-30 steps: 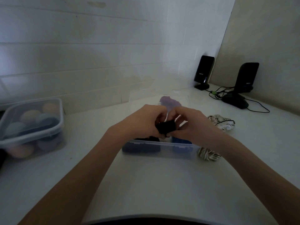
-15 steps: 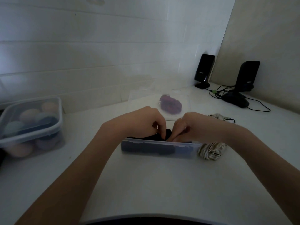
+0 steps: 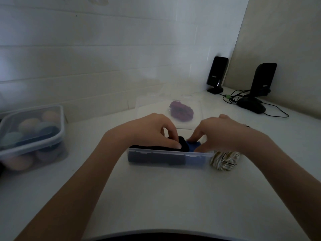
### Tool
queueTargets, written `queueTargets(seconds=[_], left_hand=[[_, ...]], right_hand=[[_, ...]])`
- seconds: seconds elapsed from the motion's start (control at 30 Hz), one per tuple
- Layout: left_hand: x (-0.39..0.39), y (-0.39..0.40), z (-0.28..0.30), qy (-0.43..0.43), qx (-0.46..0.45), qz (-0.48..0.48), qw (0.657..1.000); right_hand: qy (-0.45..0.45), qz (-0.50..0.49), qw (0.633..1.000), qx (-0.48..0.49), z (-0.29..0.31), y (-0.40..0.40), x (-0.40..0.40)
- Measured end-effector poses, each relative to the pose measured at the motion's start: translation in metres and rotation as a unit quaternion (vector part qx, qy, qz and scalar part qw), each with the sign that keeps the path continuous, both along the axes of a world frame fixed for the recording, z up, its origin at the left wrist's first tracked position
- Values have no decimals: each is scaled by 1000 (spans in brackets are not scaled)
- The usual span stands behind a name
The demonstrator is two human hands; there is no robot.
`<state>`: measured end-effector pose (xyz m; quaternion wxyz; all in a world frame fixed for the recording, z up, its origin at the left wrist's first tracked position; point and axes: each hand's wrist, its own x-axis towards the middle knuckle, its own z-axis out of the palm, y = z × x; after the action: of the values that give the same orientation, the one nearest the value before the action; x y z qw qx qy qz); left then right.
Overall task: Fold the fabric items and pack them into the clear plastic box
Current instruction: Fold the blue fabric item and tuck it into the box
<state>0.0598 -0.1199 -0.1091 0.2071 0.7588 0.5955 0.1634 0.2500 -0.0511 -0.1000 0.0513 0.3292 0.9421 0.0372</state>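
Lowered, both hands point(image 3: 182, 134) press black fabric point(image 3: 182, 145) into clear box point(image 3: 166, 159).

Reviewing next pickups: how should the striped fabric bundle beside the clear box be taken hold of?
Pinch the striped fabric bundle across its bunched top, coming from above and the right. The clear plastic box sits against its left side and the right hand hovers over it, so the right flank is freest.
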Motion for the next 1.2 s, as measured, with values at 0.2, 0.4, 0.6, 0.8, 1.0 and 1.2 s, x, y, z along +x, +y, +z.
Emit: queueTargets(seconds=[0.2,0.4,0.6,0.8,1.0,1.2], left_hand=[[2,3,-5,48,18,-9,999],[3,3,-7,67,11,14,998],[-9,-4,13,43,40,21,998],[-30,-12,22,87,-30,61,994],[-21,-5,9,154,-67,84,982],[-18,-3,5,181,-60,72,979]], right_hand=[[146,-6,987,-68,-1,4,-7],[106,32,992,-67,-11,-2,-21],[70,37,995,-63,-12,-1,-22],[38,19,995,-95,-8,0,-27],[-21,40,999,-16,-6,-7,-40],[-37,48,998,-8,-2,-5,-42]])
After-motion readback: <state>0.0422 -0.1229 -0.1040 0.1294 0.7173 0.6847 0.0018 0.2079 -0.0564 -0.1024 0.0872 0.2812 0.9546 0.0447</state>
